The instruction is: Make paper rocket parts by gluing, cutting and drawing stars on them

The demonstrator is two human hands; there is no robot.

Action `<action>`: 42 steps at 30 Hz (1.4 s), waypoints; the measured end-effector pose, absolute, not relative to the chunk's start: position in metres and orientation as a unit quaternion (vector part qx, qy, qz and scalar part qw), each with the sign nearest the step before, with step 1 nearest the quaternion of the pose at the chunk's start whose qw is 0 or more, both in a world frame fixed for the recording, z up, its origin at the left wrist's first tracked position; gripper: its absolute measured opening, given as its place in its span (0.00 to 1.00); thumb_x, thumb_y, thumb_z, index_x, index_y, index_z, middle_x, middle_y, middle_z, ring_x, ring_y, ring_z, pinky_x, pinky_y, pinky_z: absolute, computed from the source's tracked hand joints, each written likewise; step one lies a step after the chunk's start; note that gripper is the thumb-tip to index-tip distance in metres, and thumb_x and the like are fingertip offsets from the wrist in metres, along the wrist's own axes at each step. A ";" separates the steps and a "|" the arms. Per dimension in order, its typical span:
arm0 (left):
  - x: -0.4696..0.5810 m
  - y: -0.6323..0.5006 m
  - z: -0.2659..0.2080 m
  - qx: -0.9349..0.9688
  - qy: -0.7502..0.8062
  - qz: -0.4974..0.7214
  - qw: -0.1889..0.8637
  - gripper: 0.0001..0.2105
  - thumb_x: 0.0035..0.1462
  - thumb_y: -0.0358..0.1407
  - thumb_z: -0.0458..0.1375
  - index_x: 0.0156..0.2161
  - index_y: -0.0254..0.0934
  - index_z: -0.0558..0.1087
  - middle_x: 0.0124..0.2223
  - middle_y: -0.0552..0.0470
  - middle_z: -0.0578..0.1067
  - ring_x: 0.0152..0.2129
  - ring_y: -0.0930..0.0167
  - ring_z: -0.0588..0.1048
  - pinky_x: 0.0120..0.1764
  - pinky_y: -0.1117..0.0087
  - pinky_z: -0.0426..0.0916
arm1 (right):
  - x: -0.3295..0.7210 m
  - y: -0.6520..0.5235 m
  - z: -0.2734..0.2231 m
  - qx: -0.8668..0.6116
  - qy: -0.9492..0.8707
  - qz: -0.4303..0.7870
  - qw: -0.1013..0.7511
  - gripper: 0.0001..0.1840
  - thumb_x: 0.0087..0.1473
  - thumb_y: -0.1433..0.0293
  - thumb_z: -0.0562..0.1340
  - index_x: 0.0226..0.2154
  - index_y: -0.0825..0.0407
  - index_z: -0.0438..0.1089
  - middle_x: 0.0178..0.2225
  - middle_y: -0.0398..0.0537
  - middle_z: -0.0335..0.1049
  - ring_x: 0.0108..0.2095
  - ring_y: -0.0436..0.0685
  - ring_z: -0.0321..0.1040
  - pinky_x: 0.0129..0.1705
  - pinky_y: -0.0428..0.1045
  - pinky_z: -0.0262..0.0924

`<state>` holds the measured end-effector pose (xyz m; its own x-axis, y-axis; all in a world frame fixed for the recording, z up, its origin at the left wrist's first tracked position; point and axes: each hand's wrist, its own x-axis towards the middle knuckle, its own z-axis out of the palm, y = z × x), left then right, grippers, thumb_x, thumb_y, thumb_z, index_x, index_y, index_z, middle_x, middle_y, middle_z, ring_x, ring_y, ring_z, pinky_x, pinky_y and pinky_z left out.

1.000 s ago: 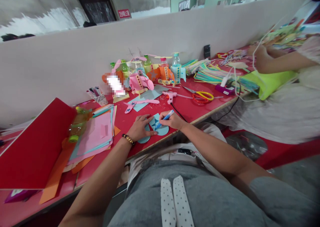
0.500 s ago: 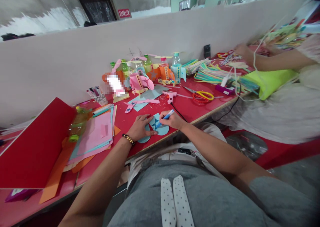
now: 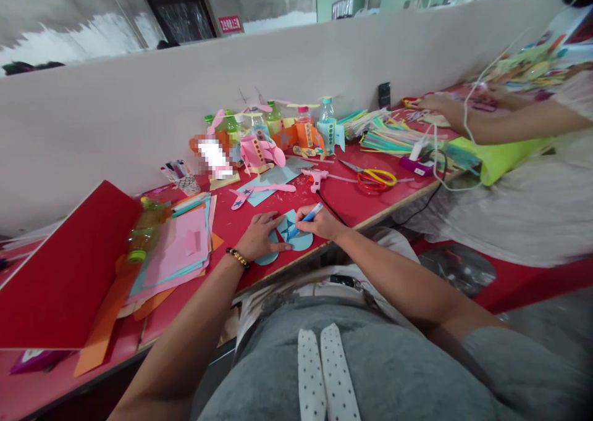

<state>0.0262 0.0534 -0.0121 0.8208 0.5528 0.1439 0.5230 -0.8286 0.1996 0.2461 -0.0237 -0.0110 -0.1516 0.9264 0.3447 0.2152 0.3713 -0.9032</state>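
A blue marker pen (image 3: pixel 310 214) is pinched in my right hand (image 3: pixel 322 223), its tip down on a light-blue paper cut-out (image 3: pixel 303 241) with a darker blue star on it. My left hand (image 3: pixel 260 237) lies with fingers spread, its fingertips on the left edge of that cut-out. Under the left palm a second light-blue rounded piece (image 3: pixel 267 258) is partly covered. Behind my hands lies a pink paper strip with dark stars (image 3: pixel 243 197). A pink glue gun (image 3: pixel 315 178) rests just beyond my right hand.
Scissors (image 3: pixel 370 177) with red and yellow handles lie right of the glue gun. Decorated bottles (image 3: pixel 304 131) stand along the wall. Paper sheets (image 3: pixel 178 248), a plastic bottle (image 3: pixel 141 236) and a red board (image 3: pixel 69 273) are at left. A co-worker's arm (image 3: pixel 504 121) reaches in at right.
My hands and the marker look almost unmoved. The co-worker's hands at the right have shifted left and slightly down over the table.
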 end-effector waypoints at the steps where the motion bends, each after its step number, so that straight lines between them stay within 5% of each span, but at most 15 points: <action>1: 0.026 0.054 -0.012 0.951 0.282 0.100 0.077 0.43 0.46 0.61 0.61 0.62 0.39 0.63 0.63 0.39 0.62 0.59 0.53 0.60 0.59 0.51 0.54 | 0.246 -0.023 -0.011 -0.433 -0.662 0.357 0.497 0.05 0.47 0.69 0.62 0.24 0.55 0.68 0.20 0.41 0.66 0.22 0.48 0.60 0.25 0.43 0.54; 42: 0.025 0.055 -0.014 0.954 0.275 0.092 0.071 0.46 0.43 0.63 0.61 0.63 0.38 0.62 0.63 0.39 0.62 0.59 0.53 0.60 0.60 0.53 0.54 | 0.246 -0.027 -0.007 -0.408 -0.672 0.371 0.493 0.07 0.46 0.68 0.63 0.24 0.55 0.69 0.20 0.42 0.67 0.22 0.48 0.62 0.25 0.43 0.56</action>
